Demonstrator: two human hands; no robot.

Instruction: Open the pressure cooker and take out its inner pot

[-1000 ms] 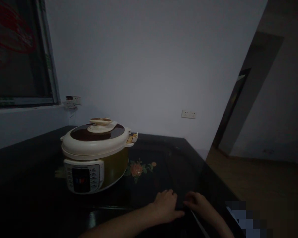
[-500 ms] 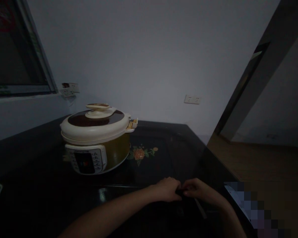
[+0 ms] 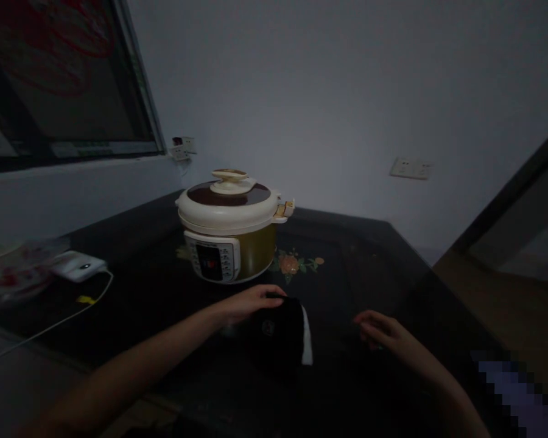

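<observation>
My left hand (image 3: 254, 302) has its thumb and fingers closed on the upper edge of a black, soft-looking item (image 3: 278, 337) with a small round emblem. The dark table makes its outline and kind hard to tell. Along the item's right edge a white strip (image 3: 307, 340) shows. Off to the right, apart from the item, my right hand (image 3: 381, 330) hovers over the table with its fingers curled together. Whatever they may hold is too dark to make out.
A rounded electric pressure cooker (image 3: 231, 231) stands behind my hands on the dark glossy table (image 3: 347, 255). To the left lie a white device (image 3: 80, 266) with a cord and a plastic bag (image 3: 16, 277). A wall socket (image 3: 411, 168) is at back right; a blurred patch (image 3: 516, 389) covers the lower right.
My hands, close together before, are now apart, the left holding the black item and the right away to the right. The view has turned left, bringing the white device and bag into sight.
</observation>
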